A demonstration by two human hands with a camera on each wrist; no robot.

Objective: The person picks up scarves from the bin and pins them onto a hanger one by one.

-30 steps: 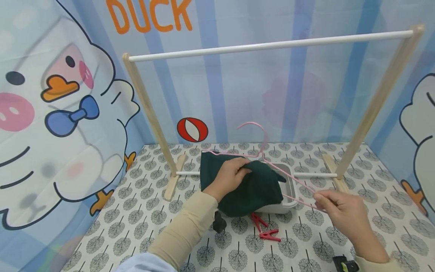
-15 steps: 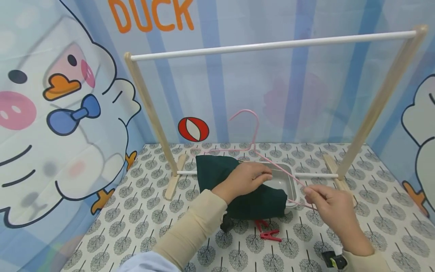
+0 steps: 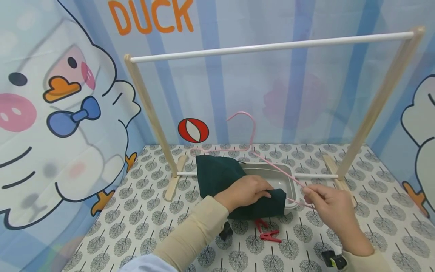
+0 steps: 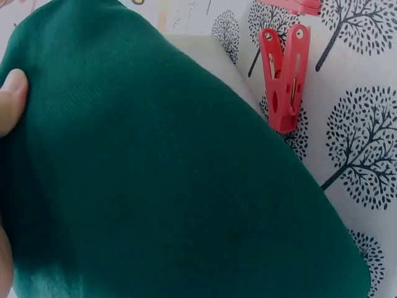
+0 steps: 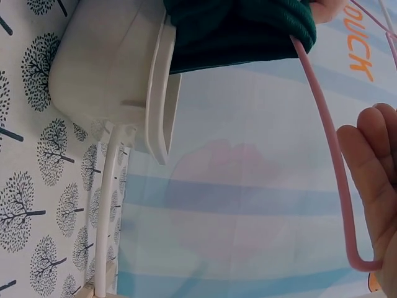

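Observation:
A dark green cloth [image 3: 217, 175] is draped over the lower bar of a pink wire hanger [image 3: 275, 166], its folded right end around the bar. My left hand [image 3: 246, 192] grips the cloth near that end; the left wrist view shows the thumb [image 4: 12, 99] against the fabric [image 4: 167, 161]. With my right hand [image 3: 334, 213] I pinch the hanger's right corner, where thumb and fingertips meet the pink wire [image 5: 335, 155]. The hanger's hook points up and left. Part of its lower bar is hidden beneath the cloth.
Behind the cloth stands a light grey plastic basin [image 3: 289, 181]. Red clothespins [image 3: 270, 236] lie on the tree-patterned tablecloth [image 3: 146, 226] in front. A rack with wooden posts [image 3: 149, 109] and a white top rail [image 3: 272, 47] spans the back.
The hanger has shifted left, its hook rising. My left hand has moved right and then down along the cloth, whose right end now folds over the bar. More of the basin's inside shows.

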